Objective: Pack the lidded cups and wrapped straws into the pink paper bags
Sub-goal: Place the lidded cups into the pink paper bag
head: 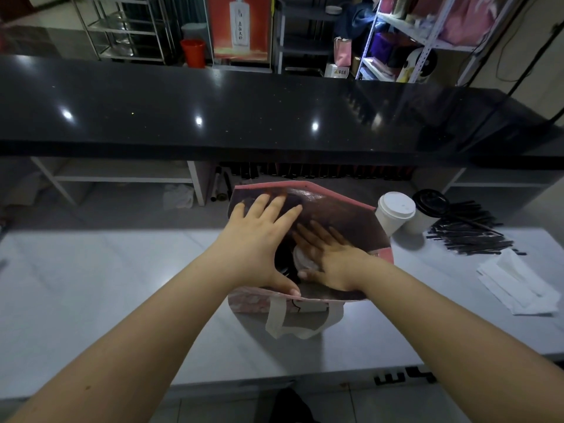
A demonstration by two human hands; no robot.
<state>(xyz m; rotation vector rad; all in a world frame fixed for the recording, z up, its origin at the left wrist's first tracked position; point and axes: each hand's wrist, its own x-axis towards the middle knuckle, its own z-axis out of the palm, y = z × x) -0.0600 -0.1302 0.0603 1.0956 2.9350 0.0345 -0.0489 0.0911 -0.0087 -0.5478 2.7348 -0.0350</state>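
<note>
A pink paper bag (345,206) with white handles stands open on the white table, mouth towards me. My left hand (259,239) is spread flat, its fingers over the bag's left inner wall and its thumb on the near rim. My right hand (329,254) is inside the bag, fingers spread, resting on the white lid of a cup (300,259) that sits inside; most of that cup is hidden. Right of the bag stand a white-lidded cup (393,213) and a black-lidded cup (428,209). A pile of black wrapped straws (470,233) lies further right.
A raised black counter (213,111) runs across behind the table. White folded bags or napkins (515,285) lie at the table's right edge. Shelving racks and a red bucket (193,51) stand in the background.
</note>
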